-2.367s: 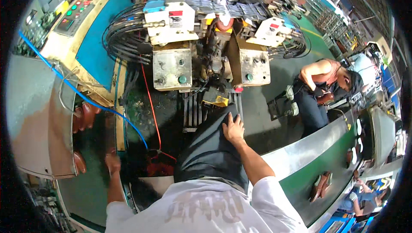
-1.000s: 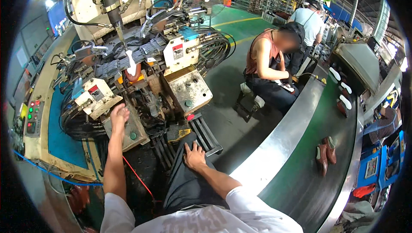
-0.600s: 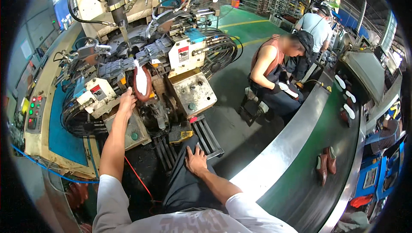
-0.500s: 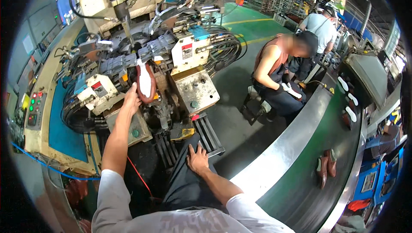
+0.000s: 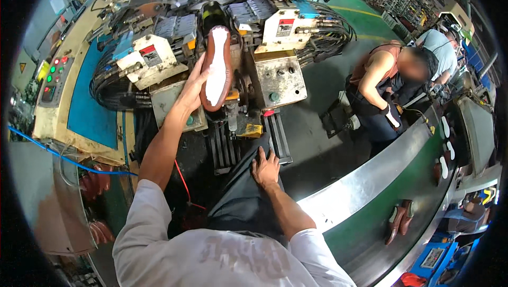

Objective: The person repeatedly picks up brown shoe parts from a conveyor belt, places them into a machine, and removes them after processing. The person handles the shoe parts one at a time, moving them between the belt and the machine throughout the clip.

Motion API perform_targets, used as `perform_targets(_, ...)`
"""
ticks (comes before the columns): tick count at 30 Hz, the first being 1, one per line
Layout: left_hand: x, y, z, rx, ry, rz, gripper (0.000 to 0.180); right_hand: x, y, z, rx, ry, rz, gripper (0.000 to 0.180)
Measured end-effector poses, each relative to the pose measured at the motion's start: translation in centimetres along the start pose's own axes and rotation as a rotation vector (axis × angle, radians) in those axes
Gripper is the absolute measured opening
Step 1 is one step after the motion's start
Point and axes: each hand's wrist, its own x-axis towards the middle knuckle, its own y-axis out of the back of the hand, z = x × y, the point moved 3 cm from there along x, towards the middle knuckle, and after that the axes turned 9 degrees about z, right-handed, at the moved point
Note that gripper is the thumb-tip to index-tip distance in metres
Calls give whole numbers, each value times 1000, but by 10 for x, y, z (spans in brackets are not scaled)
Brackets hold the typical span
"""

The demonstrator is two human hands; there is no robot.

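A brown leather shoe upper (image 5: 225,79) with a white bottom points its rounded end toward me at the middle of the machine (image 5: 284,33). My left hand (image 5: 193,88) is closed on its left side, the fingers partly hidden behind it. The dark end of a shoe last (image 5: 214,16) shows at the shoe's far end, between the machine's two grey pad blocks (image 5: 174,29). My right hand (image 5: 266,168) lies on my dark-trousered leg, fingers spread and holding nothing.
Red and green buttons sit on a panel (image 5: 55,82) at left. On the right, a conveyor (image 5: 365,229) with a metal edge carries brown shoes (image 5: 399,220) and several white-bottomed ones. A co-worker (image 5: 378,83) sits beyond it. Metal control boxes (image 5: 280,80) flank the shoe.
The shoe has come out from between the pad blocks, so its whole white bottom and the last behind it show. My left hand moved with it. My right hand stays on my leg.
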Motion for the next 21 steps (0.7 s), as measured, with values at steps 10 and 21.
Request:
perform_targets(10, -167, 39, 35, 1274, -821, 205, 100, 0, -7, -3, -52, 93, 7, 67)
perform_targets(21, -407, 326, -94, 712, 229, 913, 103, 3, -29, 32, 40, 391, 83, 64)
